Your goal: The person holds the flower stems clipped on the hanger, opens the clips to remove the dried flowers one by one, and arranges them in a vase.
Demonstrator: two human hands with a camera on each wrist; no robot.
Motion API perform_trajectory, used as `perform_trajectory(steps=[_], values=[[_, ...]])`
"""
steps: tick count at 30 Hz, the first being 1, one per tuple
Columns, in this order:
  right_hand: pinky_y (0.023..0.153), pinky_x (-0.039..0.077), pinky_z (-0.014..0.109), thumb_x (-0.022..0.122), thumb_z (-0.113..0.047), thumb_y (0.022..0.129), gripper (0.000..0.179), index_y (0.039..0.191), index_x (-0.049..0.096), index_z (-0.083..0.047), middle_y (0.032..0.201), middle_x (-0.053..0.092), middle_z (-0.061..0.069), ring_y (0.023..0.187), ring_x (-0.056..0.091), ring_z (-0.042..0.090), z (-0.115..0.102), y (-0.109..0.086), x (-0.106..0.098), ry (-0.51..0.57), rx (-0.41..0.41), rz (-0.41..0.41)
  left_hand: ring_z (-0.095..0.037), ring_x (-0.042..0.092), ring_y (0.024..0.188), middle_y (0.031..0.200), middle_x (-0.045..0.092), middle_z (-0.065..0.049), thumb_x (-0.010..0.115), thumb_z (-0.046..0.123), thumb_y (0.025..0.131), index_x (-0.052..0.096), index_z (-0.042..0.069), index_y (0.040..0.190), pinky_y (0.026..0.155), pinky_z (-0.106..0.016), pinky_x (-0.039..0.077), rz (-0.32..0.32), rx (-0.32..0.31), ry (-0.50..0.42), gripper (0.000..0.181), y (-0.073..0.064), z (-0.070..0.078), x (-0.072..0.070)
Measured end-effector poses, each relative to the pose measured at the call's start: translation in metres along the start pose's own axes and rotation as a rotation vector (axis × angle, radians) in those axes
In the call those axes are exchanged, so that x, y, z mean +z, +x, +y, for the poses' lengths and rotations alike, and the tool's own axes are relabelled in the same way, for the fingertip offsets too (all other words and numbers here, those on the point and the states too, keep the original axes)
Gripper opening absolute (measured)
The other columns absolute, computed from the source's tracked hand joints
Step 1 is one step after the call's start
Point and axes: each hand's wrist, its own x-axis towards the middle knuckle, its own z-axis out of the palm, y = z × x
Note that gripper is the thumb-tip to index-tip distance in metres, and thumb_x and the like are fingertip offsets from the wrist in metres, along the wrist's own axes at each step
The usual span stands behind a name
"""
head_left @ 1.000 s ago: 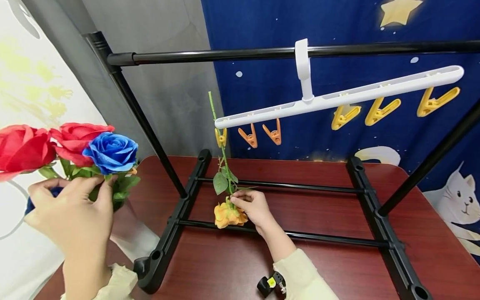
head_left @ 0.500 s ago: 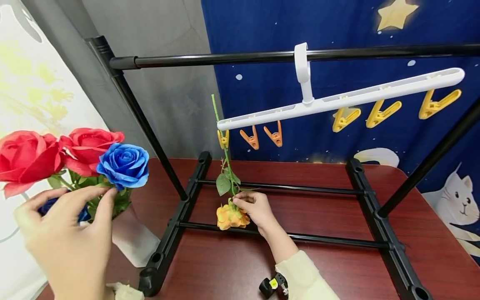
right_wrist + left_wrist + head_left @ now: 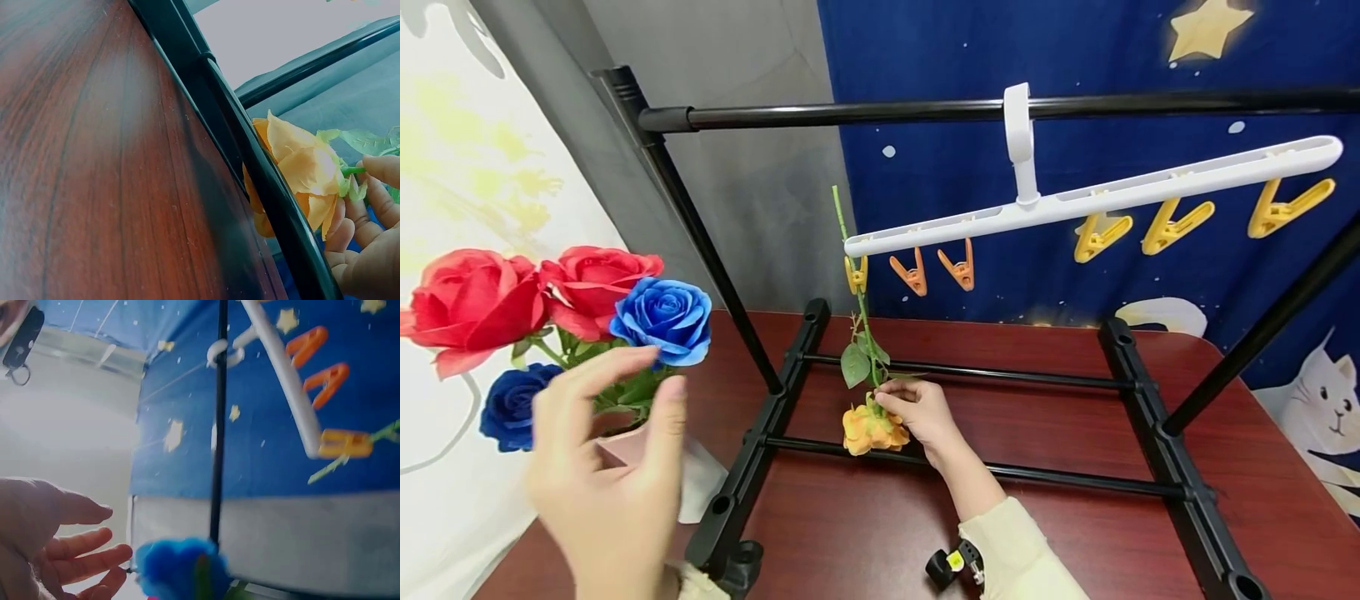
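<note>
A yellow rose [image 3: 874, 429] hangs head down, its stem caught in a yellow clip [image 3: 856, 274] at the left end of the white hanger [image 3: 955, 227]. Just above the bloom, my right hand [image 3: 921, 415] pinches the stem; the right wrist view shows thumb and fingers around it beneath the petals [image 3: 303, 162]. My left hand [image 3: 613, 475] has its fingers spread and relaxed, holding nothing. It is in front of a pale vase [image 3: 696, 475] with two red roses [image 3: 478, 308], a light blue rose [image 3: 662, 321] and a dark blue rose [image 3: 520, 407].
The hanger hooks over a black rail [image 3: 850, 113] on a stand [image 3: 805, 354] set on the red-brown table [image 3: 850, 533]. Two orange clips [image 3: 958, 265] and several yellow clips [image 3: 1176, 225] hang from it. A small black object [image 3: 951, 567] lies near the right sleeve.
My left hand has drawn back from the flowers in the vase and its fingers have spread, uncovering the dark blue rose. The right hand stays at the yellow rose's stem.
</note>
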Motion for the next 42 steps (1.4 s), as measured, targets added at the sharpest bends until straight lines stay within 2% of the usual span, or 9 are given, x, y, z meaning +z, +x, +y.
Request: perform_trajectory(steps=[3,6,9,13,17,21,25,32,42], values=[[0.062,0.050,0.020,0.070,-0.005,0.088,0.015,0.100,0.070,0.004,0.079,0.070,-0.005,0.070,0.062,0.006,-0.001,0.000,-0.002,0.009,0.008,0.005,-0.008,0.056,0.109,0.111,0.070,-0.014,0.077,0.005,0.083,0.073,-0.002,0.109,0.084,-0.013,0.041,-0.128,0.051,-0.040,0.027,-0.004,0.012,0.016],[0.062,0.050,0.020,0.071,-0.006,0.088,0.016,0.100,0.069,0.004,0.080,0.070,-0.005,0.070,0.062,0.006,-0.002,-0.001,-0.003,0.015,0.003,-0.011,-0.011,0.055,0.109,0.112,0.070,-0.012,0.077,0.002,0.082,0.072,0.003,0.111,0.091,-0.016,0.038,-0.277,0.100,-0.044,0.030,-0.007,0.015,0.030],[0.063,0.050,0.020,0.070,-0.006,0.088,0.015,0.100,0.070,0.003,0.080,0.070,-0.006,0.072,0.061,0.006,-0.003,-0.002,-0.004,0.016,0.001,-0.028,-0.014,0.055,0.103,0.109,0.070,-0.006,0.077,0.005,0.083,0.070,0.009,0.116,0.086,-0.017,0.041,-0.404,0.110,-0.017,0.033,-0.011,0.013,0.042],[0.063,0.049,0.019,0.070,-0.005,0.088,0.015,0.100,0.069,0.004,0.079,0.070,-0.007,0.071,0.061,0.005,-0.003,-0.002,-0.005,0.025,0.003,-0.023,-0.012,0.055,0.098,0.109,0.069,-0.001,0.075,0.017,0.089,0.068,0.013,0.121,0.070,-0.022,0.046,-0.538,0.050,0.013,0.033,-0.011,0.002,0.066],[0.064,0.050,0.019,0.071,-0.006,0.088,0.019,0.102,0.069,0.006,0.080,0.070,-0.006,0.072,0.062,0.005,-0.002,-0.002,-0.007,0.025,0.000,-0.024,-0.016,0.057,0.100,0.115,0.069,-0.004,0.071,0.022,0.093,0.066,0.012,0.124,0.067,-0.026,0.048,-0.602,-0.072,-0.038,0.034,-0.006,-0.022,0.096],[0.065,0.051,0.020,0.071,-0.006,0.088,0.021,0.104,0.068,0.007,0.082,0.070,-0.005,0.074,0.063,0.005,-0.002,-0.002,-0.007,0.018,-0.004,-0.044,-0.020,0.059,0.102,0.120,0.068,-0.006,0.070,0.021,0.094,0.064,0.011,0.128,0.067,-0.023,0.045,-0.588,-0.149,-0.115,0.036,0.003,-0.047,0.120],[0.065,0.052,0.020,0.070,-0.006,0.088,0.022,0.104,0.067,0.008,0.083,0.071,-0.004,0.073,0.063,0.005,-0.003,-0.002,-0.008,0.006,-0.005,-0.052,-0.024,0.058,0.099,0.118,0.069,-0.009,0.075,0.023,0.090,0.065,0.011,0.128,0.076,-0.030,0.044,-0.536,-0.124,-0.136,0.041,0.010,-0.063,0.139],[0.065,0.051,0.020,0.071,-0.009,0.089,0.022,0.104,0.069,0.007,0.084,0.071,-0.004,0.072,0.063,0.004,-0.005,0.000,-0.010,-0.035,-0.020,-0.053,-0.029,0.059,0.091,0.105,0.074,-0.010,0.082,0.027,0.082,0.071,0.008,0.120,0.083,-0.039,0.045,-0.421,-0.073,-0.090,0.043,0.013,-0.062,0.171],[0.067,0.051,0.020,0.072,-0.004,0.086,0.019,0.100,0.070,0.010,0.084,0.073,-0.001,0.074,0.062,0.005,-0.002,0.000,-0.008,-0.054,-0.059,-0.034,-0.029,0.055,0.086,0.090,0.074,-0.011,0.084,0.037,0.079,0.077,0.006,0.102,0.075,-0.041,0.043,-0.246,-0.061,-0.008,0.040,0.002,-0.056,0.191]])
